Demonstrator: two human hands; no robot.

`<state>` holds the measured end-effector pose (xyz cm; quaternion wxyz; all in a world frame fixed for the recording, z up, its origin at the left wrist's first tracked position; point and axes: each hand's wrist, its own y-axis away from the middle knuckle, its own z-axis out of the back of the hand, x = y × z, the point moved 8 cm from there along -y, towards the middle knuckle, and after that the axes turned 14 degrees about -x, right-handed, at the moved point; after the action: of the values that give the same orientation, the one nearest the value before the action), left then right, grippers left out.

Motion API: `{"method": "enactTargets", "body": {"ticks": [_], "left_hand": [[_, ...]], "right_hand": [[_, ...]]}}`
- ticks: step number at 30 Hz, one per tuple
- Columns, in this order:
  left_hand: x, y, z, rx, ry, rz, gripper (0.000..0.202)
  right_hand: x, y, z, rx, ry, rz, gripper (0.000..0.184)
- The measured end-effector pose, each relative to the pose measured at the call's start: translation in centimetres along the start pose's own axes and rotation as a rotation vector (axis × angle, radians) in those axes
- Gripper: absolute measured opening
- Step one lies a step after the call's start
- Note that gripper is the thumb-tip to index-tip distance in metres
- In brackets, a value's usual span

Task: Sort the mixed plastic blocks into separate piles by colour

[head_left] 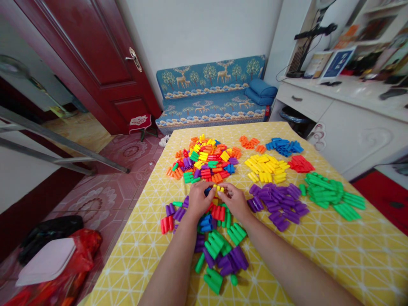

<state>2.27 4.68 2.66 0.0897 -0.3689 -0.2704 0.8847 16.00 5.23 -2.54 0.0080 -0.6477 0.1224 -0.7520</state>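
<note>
Wide first: the table (pixel 318 255) in its yellow patterned cloth fills the view, covered in plastic bricks. Far centre sits the big mixed heap (pixel 204 163), every colour jumbled together. To its right the colours sit apart: purple pile (pixel 277 202) closest to the right hand, green pile (pixel 331 193) beyond it, yellow pile (pixel 266 168) behind, with the small red, blue and orange lots at the back. Close in, a loose scatter (pixel 219 246) of green, purple, blue and red bricks lies under both wrists.

Now the hands. Left hand (pixel 198 200) and right hand (pixel 235 200) meet at the middle, fingers curled in narrow, tips nearly touching. Pinched between them is the yellow brick (pixel 218 188), held just clear of the cloth at the near edge of the mixed heap. Its long axis seems to run across, hand to hand, and neither hand is nearer. A bit of blue shows at the left fingertips; whether it is gripped, I cannot tell
</note>
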Motion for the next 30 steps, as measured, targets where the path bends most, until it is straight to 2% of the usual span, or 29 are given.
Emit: {"method": "enactTargets", "body": {"ticks": [30], "left_hand": [[0.07,-0.07,-0.08,0.012,-0.009,0.015,0.017]], "right_hand": [[-0.12,0.02,-0.21,0.036,0.037,0.021,0.027]]}}
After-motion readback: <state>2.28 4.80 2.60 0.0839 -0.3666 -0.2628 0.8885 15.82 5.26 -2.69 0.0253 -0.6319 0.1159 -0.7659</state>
